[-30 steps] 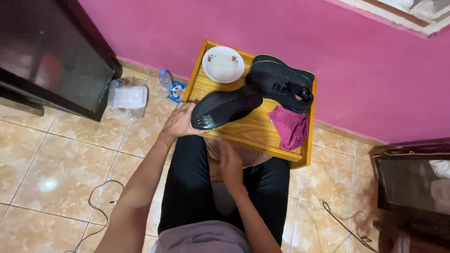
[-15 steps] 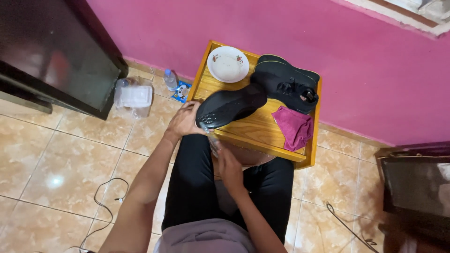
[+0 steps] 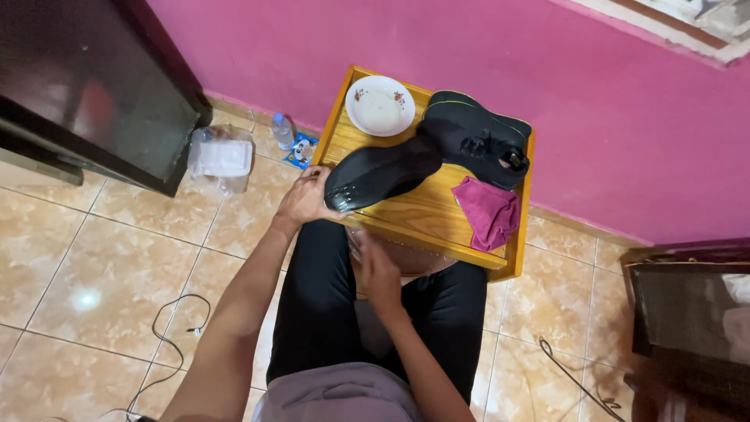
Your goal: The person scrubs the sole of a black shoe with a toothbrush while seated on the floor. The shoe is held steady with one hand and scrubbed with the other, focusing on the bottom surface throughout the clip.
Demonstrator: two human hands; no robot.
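Black and glossy, the shoe (image 3: 383, 172) lies sole-up on the wooden table (image 3: 422, 215), its toe end hanging over the near left corner. Your left hand (image 3: 303, 199) is clamped on that overhanging end, fingers curled around it. Your right hand (image 3: 376, 266) sits lower, just in front of the table's near edge, over what looks like a clear bowl (image 3: 406, 258) resting between your knees; I cannot tell whether that hand is closed on anything.

Keep the grip on the shoe snug and near the toe, and let the table carry the heel so the weight does not twist your wrist. Turn it slowly if you turn it: the second black shoe (image 3: 476, 141) touches it at the far end, and the white plate (image 3: 380, 105) sits just beyond, toward the table's back left corner.

The pink cloth (image 3: 488, 211) lies on the table's right side, within easy reach of your right hand. Left of the table, the floor holds a small water bottle (image 3: 282, 130) and a clear plastic container (image 3: 221, 160), so swing the shoe toward yourself rather than out to that side. The table's raised rim will catch a dragged sole; lift it clear.
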